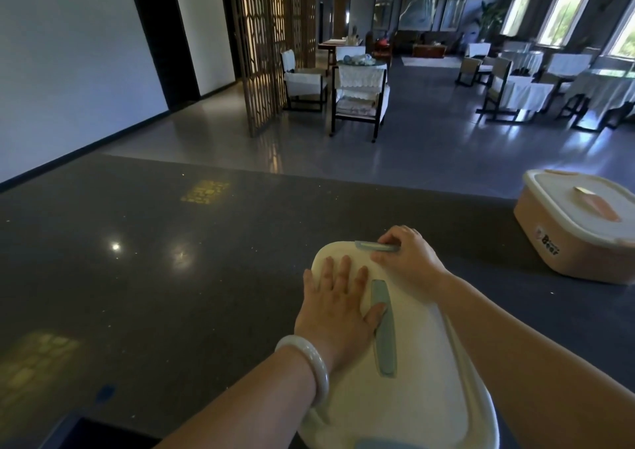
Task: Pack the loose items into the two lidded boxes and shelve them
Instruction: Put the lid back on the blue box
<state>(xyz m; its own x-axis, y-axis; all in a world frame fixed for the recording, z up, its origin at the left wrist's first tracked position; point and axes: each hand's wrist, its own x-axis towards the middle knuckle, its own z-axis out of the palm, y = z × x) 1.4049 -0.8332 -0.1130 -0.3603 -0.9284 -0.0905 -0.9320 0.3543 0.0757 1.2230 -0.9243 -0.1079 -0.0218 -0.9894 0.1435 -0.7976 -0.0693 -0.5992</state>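
1. The cream box (422, 373) sits on the dark tabletop (171, 277), close in front of the person, with its lid on
2. The left grip (338, 306) lies flat on the lid with its fingers spread and holds nothing; it probably pins the lid down so the box cannot slide or tip while the clip is worked
3. The right grip (407, 259) is at the far edge, its fingers curled over the far clip (376, 246) and the thumb just beside it; this looks like snapping the clip to lock the lid
4. The pink box (536, 222) stands well apart on the right of the tabletop with its lid also on, probably set aside as finished
5. With both lids on, I judge the packing nearly done and the shelving not yet begun
6. Count:
   - two boxes, one cream and one pink
   - two lids, both on
   - two grips, both on the cream box
   - three blue-grey fittings on the cream lid: the far clip, a centre strip (383, 325) and a near one (381, 444) cut off by the frame
   - one pale bracelet (309, 362) on the left wrist
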